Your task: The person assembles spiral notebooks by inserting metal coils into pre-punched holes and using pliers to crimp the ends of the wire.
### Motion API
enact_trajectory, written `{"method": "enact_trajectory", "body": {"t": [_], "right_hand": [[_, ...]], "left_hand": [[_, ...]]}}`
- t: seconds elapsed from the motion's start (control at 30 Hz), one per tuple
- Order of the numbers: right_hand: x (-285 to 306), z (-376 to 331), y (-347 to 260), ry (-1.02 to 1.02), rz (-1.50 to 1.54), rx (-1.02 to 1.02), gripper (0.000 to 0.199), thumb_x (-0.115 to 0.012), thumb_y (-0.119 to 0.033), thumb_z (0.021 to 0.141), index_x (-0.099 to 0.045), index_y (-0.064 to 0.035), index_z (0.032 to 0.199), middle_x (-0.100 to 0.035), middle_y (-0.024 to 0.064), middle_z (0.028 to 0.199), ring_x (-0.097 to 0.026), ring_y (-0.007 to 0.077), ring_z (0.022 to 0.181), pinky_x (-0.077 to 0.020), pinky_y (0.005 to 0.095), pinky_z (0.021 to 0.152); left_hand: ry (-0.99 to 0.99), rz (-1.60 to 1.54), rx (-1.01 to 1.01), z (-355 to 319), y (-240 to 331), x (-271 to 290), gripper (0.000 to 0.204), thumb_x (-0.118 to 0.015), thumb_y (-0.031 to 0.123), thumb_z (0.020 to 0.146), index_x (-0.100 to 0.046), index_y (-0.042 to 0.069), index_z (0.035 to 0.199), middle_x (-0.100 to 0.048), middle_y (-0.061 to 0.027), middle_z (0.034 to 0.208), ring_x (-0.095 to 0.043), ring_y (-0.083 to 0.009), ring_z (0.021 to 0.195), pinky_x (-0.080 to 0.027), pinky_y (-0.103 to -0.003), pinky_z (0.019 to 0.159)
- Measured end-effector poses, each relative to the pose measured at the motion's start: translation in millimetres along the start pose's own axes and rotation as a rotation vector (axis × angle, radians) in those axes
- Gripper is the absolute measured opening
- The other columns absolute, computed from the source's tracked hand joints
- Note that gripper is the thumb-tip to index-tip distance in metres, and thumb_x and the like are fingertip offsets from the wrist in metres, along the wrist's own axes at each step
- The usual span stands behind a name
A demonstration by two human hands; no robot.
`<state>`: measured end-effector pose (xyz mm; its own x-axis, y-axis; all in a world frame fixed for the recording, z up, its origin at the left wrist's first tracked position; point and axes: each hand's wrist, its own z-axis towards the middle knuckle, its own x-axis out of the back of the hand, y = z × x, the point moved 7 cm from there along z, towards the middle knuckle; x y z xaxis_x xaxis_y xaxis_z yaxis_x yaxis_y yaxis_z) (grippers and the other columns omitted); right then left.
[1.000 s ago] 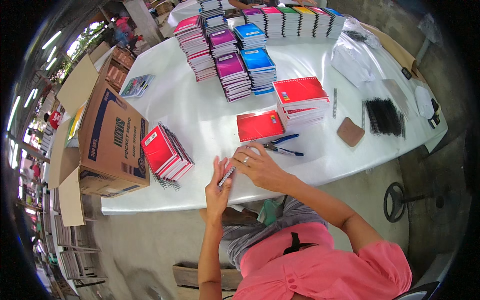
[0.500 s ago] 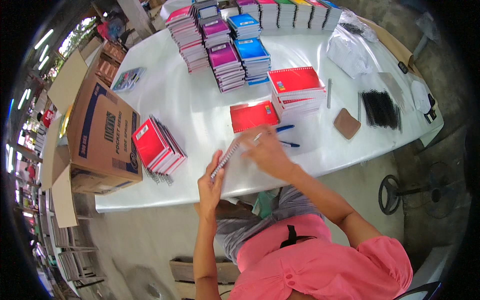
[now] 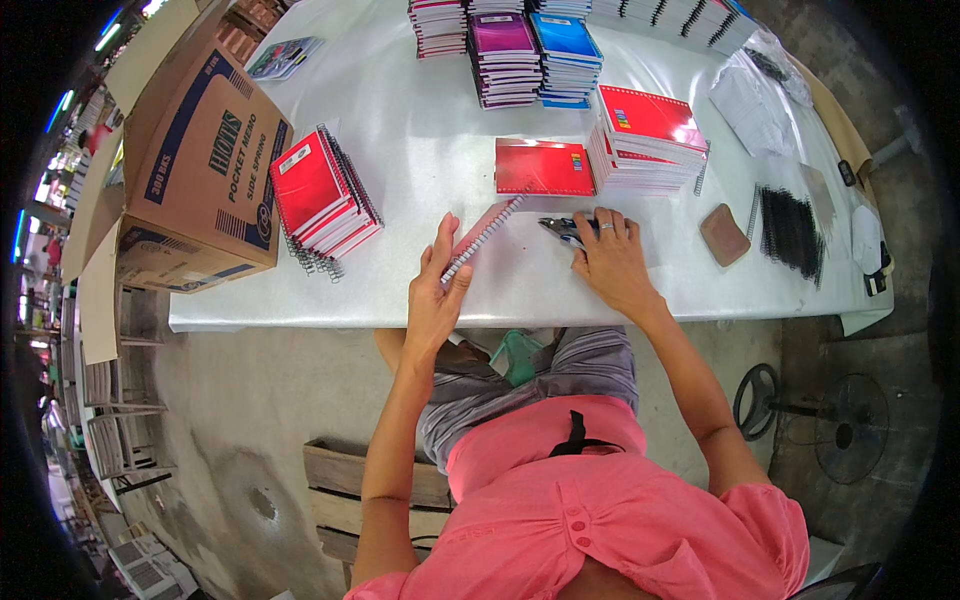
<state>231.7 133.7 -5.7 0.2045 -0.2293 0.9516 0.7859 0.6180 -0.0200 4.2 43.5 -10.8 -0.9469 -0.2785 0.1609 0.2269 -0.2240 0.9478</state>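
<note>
My left hand (image 3: 436, 275) grips a red-covered spiral notebook (image 3: 480, 236) by its near end. The notebook is tipped on edge, its wire coil facing up along the side. My right hand (image 3: 615, 262) rests over the handles of a pair of pliers (image 3: 553, 229) lying on the table, fingers curled around them; the dark jaws stick out toward the notebook. Beyond both hands a red notebook cover (image 3: 545, 168) lies flat, against a stack of red notebooks (image 3: 650, 140) with punched edges and no coil showing.
At left stands an open cardboard box (image 3: 195, 170), beside a stack of coiled red notebooks (image 3: 318, 200). Purple notebooks (image 3: 503, 60) and blue notebooks (image 3: 566, 60) are piled at the back. On the right lie a brown pad (image 3: 724, 235) and a heap of black coils (image 3: 790, 235).
My right hand has left the notebook's coil, moved right and closed over the pliers' handles. The left hand still holds the notebook. The whole view has shifted.
</note>
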Motion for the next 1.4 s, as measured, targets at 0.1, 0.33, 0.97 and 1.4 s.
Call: {"method": "enact_trajectory", "body": {"t": [0.1,0.33,0.97,1.4], "right_hand": [[16,3,-20,-0.149,0.242,-0.144,0.041,-0.063,-0.031,0.088,-0.055,-0.0075,0.122,-0.055,0.0163,0.110,-0.054,0.0322,0.105,-0.0431,0.0511,0.090],[61,-7,-100,0.097,0.439,0.167,0.040,-0.070,-0.027,0.083,-0.059,-0.0081,0.117,-0.056,0.0097,0.102,-0.057,0.0287,0.090,-0.0458,0.0408,0.078],[85,9,-107,0.210,0.420,0.253,0.043,-0.075,-0.026,0.077,-0.062,-0.0084,0.115,-0.055,0.0078,0.095,-0.056,0.0262,0.083,-0.0445,0.0389,0.071],[115,31,-107,0.148,0.449,0.329,0.028,-0.066,-0.031,0.088,-0.062,-0.0098,0.106,-0.056,0.0050,0.081,-0.059,0.0190,0.073,-0.0486,0.0336,0.064]], "left_hand": [[-0.019,0.114,-0.005,-2,0,3,0.056,-0.059,0.031,0.096,-0.043,0.010,0.145,-0.050,-0.0121,0.144,-0.040,-0.0269,0.139,-0.019,-0.043,0.117],[-0.006,0.237,-0.008,-1,1,1,0.054,-0.060,0.026,0.095,-0.043,0.016,0.146,-0.053,-0.0132,0.140,-0.048,-0.0301,0.132,-0.022,-0.047,0.116],[0.176,0.920,-0.166,-2,50,4,0.051,-0.065,0.024,0.091,-0.051,0.013,0.139,-0.066,-0.0206,0.113,-0.059,-0.0370,0.116,-0.040,-0.054,0.102],[0.177,1.035,-0.210,5,81,17,0.042,-0.065,0.027,0.090,-0.061,0.016,0.130,-0.066,-0.0203,0.112,-0.062,-0.0362,0.110,-0.042,-0.050,0.101]]}}
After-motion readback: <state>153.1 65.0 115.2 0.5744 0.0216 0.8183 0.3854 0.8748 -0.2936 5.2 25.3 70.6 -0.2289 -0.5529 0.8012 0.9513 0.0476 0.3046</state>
